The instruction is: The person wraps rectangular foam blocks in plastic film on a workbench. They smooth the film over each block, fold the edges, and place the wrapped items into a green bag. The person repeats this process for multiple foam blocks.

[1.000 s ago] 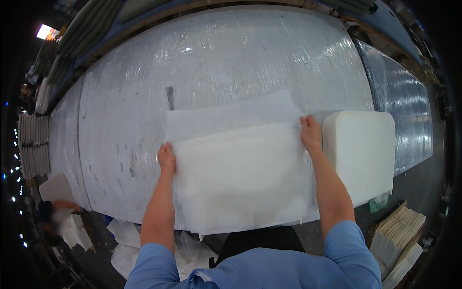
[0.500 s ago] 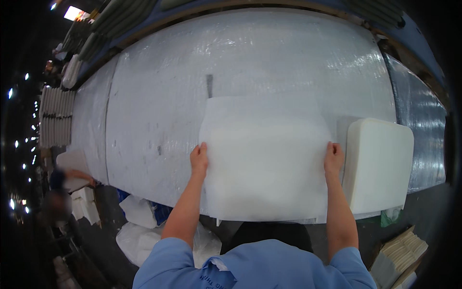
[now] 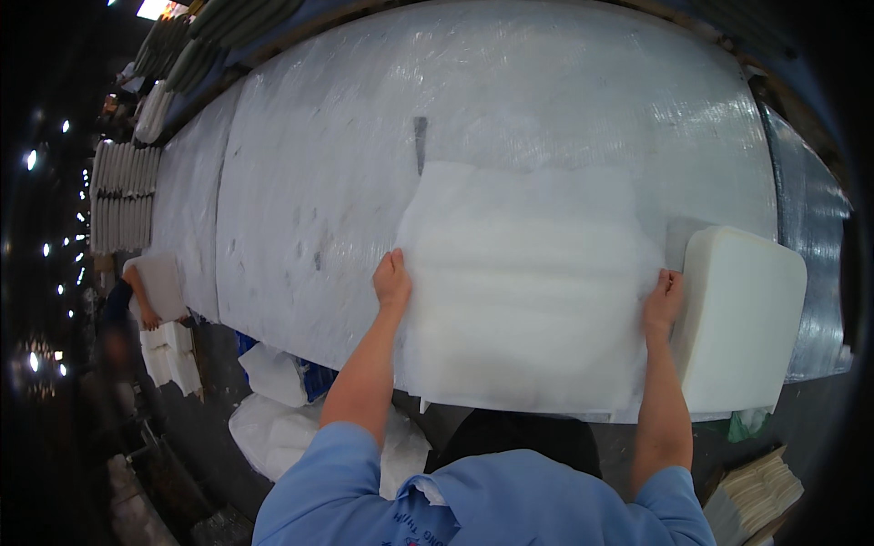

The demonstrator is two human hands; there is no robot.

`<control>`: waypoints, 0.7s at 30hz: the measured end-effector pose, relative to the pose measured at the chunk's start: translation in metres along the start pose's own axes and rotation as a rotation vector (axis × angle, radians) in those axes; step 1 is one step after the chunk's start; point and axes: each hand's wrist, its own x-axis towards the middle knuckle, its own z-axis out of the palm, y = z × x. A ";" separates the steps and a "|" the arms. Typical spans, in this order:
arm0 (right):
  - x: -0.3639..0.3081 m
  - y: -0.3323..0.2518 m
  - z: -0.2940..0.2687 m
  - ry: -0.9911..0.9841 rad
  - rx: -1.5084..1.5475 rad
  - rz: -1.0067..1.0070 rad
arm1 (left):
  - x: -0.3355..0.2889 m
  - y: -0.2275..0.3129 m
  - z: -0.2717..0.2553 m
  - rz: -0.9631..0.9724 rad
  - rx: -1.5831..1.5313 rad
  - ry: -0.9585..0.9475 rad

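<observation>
A thin white sheet (image 3: 528, 218), soft and slightly see-through, lies over a paler squarish shape at the near edge of the table. I cannot make out exactly what lies beneath it. My left hand (image 3: 392, 280) pinches the sheet's left edge about halfway along. At the right edge, my right hand (image 3: 662, 302) is closed on the sheet in the same way. Between my hands a shallow crease runs across it. Just right of my right hand rests a thick white pad with rounded corners (image 3: 746, 318), like a seat cushion.
Shiny plastic film covers the wide table (image 3: 309, 182). Below its near left edge sit white wrapped bundles (image 3: 273, 428). A carton of cream-coloured pads (image 3: 760, 491) stands at the lower right. At far left, another person's hand (image 3: 148, 317) touches a pale pad, near stacked grey pads (image 3: 123, 196).
The view has shifted a little. A crease now shows across the sheet, and both hands keep their hold on its edges. The other person's hand has moved onto a pale pad.
</observation>
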 end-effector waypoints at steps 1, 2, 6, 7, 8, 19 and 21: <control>0.001 0.001 -0.002 -0.022 -0.009 0.020 | 0.002 -0.001 0.003 0.002 0.032 0.013; 0.001 -0.001 -0.002 -0.045 -0.019 0.035 | 0.004 -0.004 0.006 0.002 0.062 0.028; 0.004 -0.001 -0.005 -0.092 0.033 0.012 | 0.001 -0.002 0.009 0.031 -0.007 0.023; 0.007 0.002 -0.010 -0.129 0.082 0.010 | -0.002 -0.002 0.007 0.024 -0.120 0.036; 0.008 0.003 -0.011 -0.169 0.137 0.005 | -0.003 -0.002 0.001 0.020 -0.232 0.054; -0.064 0.004 -0.026 -0.191 0.046 0.067 | -0.087 -0.021 -0.021 -0.202 -0.139 -0.136; -0.066 0.011 -0.021 -0.123 0.057 -0.011 | -0.086 -0.022 -0.017 -0.125 -0.051 -0.072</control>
